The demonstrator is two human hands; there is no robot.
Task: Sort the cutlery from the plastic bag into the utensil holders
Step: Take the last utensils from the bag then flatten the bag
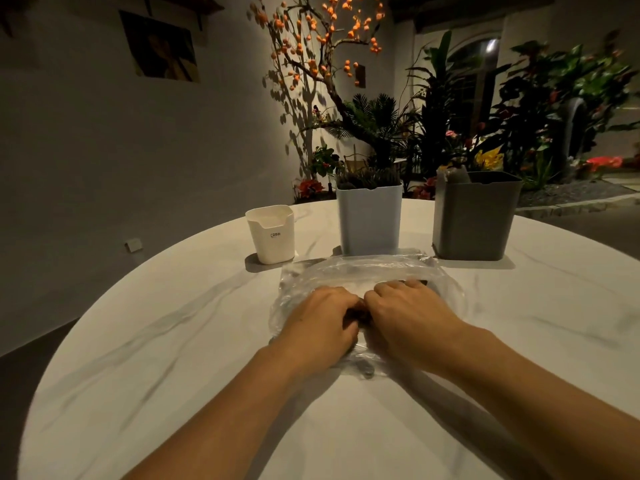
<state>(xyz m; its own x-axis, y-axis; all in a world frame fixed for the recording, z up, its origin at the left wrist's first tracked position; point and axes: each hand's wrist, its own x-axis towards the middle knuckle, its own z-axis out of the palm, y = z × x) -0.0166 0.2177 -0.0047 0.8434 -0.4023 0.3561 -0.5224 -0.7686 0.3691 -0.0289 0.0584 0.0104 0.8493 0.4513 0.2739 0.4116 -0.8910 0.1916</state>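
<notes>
Directly beneath both hands lay the clear plastic bag (363, 282), long axis nine-to-three. Left hand (320, 320) and right hand (408, 317) each pinched its plastic at centre; holders stood at twelve.

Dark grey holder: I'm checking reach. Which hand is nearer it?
Right. The right hand lies on the bag, below-left of the dark grey holder; the left hand lies farther left.

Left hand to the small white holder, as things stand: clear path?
Probably yes. The left hand grips the plastic bag, but only bare table lies between it and the small white holder, which stands just beyond the bag's left corner.
</notes>
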